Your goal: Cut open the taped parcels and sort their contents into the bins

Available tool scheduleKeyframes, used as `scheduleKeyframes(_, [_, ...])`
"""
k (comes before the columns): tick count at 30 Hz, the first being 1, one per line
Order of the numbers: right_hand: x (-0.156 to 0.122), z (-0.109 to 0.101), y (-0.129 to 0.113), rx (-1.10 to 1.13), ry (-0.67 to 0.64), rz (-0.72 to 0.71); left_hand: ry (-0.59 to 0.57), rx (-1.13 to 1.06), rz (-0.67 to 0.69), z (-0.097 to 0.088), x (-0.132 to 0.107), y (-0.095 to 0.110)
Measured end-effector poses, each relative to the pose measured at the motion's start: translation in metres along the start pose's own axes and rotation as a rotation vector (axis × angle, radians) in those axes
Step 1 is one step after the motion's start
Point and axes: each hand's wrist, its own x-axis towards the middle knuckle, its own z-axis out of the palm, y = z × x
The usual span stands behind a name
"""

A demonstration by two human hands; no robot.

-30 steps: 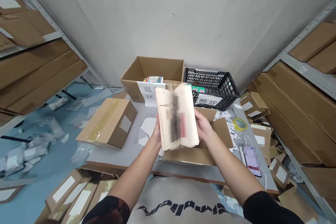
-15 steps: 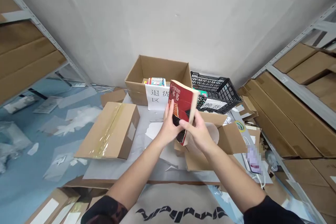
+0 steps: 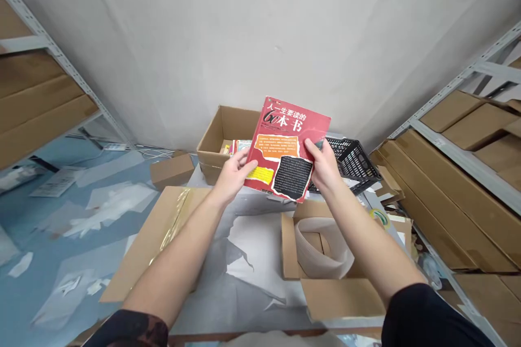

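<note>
over the table (image 3: 248,303) | red paperback (image 3: 285,135) held up | left fingers (image 3: 243,158), right fingers (image 3: 312,147) closed on its edges

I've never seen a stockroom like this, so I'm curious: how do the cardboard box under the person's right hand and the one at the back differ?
The near carton has its flaps spread wide; the back carton shows none. The near carton holds curled white paper, the back carton books. The near carton sits below the right hand; the back carton stands beyond the red book, partly hidden by it. Both are open brown cardboard.
</note>
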Motion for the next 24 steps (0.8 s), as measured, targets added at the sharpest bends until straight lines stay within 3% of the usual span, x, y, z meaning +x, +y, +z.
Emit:
scheduleKeyframes(3, [0.056, 0.003, 0.014, -0.050, -0.122, 0.140, 0.099, 0.002, 0.126, -0.005, 0.048, 0.010])
scheduleKeyframes(6, [0.109, -0.001, 0.033, -0.110, -0.174, 0.206, 0.115, 0.023, 0.192, -0.013, 0.103, 0.008])
scheduleKeyframes(10, [0.166, -0.008, 0.074, -0.129, -0.085, 0.181, 0.128, 0.159, 0.004, -0.035, 0.171, -0.016])
scheduleKeyframes(13, [0.194, -0.005, 0.113, -0.156, -0.002, 0.307, 0.200, 0.299, -0.164, -0.058, 0.206, -0.037])
scheduleKeyframes(19, [0.220, 0.017, 0.182, -0.160, -0.018, 0.565, 0.207, 0.491, -0.363, -0.108, 0.236, -0.062])
scheduleKeyframes(24, [0.215, 0.035, 0.214, -0.119, -0.083, 0.526, 0.183, 0.495, -0.359, -0.129, 0.236, -0.076])
